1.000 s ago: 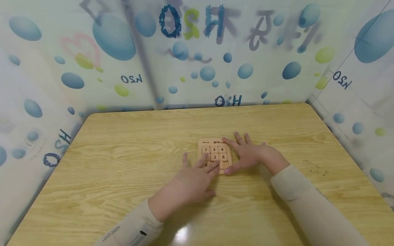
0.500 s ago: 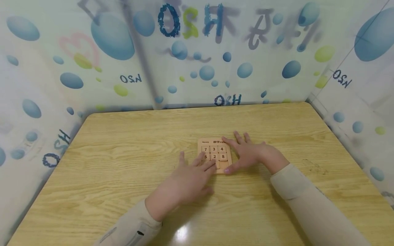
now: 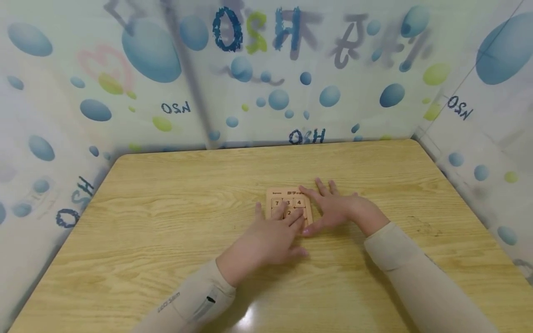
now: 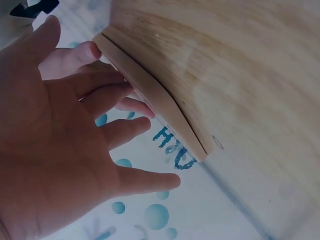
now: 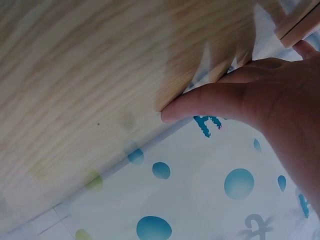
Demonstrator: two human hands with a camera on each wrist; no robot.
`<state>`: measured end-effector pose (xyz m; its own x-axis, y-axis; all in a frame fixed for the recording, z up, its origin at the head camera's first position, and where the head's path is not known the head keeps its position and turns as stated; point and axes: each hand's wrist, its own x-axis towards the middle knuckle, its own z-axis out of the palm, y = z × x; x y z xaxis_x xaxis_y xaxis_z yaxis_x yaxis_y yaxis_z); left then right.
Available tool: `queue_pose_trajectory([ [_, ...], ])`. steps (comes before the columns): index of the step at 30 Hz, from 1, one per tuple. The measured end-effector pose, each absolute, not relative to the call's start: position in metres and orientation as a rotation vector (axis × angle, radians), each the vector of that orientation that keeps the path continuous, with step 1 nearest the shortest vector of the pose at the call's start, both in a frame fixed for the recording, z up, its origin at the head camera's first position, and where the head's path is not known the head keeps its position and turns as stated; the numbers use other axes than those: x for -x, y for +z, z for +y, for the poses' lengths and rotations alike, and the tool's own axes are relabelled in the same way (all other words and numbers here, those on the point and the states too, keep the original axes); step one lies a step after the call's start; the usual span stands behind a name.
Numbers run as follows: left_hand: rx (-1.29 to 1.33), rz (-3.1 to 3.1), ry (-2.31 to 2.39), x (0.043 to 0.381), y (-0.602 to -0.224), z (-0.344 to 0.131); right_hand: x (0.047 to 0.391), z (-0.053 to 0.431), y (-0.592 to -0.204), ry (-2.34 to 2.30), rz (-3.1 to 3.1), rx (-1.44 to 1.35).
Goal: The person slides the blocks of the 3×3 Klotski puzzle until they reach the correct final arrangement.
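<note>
A small wooden number slide puzzle [image 3: 276, 202] lies flat on the table, its tiles 7, 3, 4 and 2 showing. My left hand [image 3: 270, 238] reaches over its lower part with fingers spread, fingertips right at the tiles; the bottom row is hidden beneath. In the left wrist view the puzzle's edge [image 4: 165, 107] runs past those extended fingers. My right hand [image 3: 335, 209] holds the board's right side, index finger at the top right corner and thumb at the bottom right one. The right wrist view catches just a corner of the puzzle [image 5: 295, 30].
The wood-grain table [image 3: 175, 199] stretches out on every side of the puzzle. Behind it stands a pale wall [image 3: 250, 122] printed with blue and green drops and lettering; similar walls close in left and right.
My left hand first drew slightly left, uncovering the 5, then moved right across the puzzle, covering the 5 and 8. My right hand stays at the board's right side.
</note>
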<state>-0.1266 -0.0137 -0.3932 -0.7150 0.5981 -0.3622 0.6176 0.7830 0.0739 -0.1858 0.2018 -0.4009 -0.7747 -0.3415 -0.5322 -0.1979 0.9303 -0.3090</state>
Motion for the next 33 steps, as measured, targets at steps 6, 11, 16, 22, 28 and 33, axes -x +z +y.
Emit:
queue_pose_trajectory([
  [6, -0.937, 2.575, 0.009, 0.119, -0.395, -0.017, 0.185, 0.202, -0.402, -0.301, 2.481, 0.382],
  [11, -0.95, 2.545, 0.077, 0.111, -0.392, -0.019, 0.184, 0.201, -0.401, -0.288, 2.488, 0.377],
  [16, -0.979, 2.55, 0.076, 0.106, -0.388, -0.02, 0.183, 0.201, -0.401, -0.288, 2.497, 0.378],
  [22, -0.974, 2.538, 0.094, 0.106, -0.386, -0.022, 0.182, 0.201, -0.4, -0.287, 2.5, 0.387],
  [28, -0.911, 2.615, 0.011, 0.118, -0.384, -0.028, 0.182, 0.201, -0.4, -0.286, 2.496, 0.397],
  [33, -0.842, 2.651, -0.011, 0.124, -0.382, -0.033, 0.183, 0.201, -0.4, -0.284, 2.496, 0.397],
])
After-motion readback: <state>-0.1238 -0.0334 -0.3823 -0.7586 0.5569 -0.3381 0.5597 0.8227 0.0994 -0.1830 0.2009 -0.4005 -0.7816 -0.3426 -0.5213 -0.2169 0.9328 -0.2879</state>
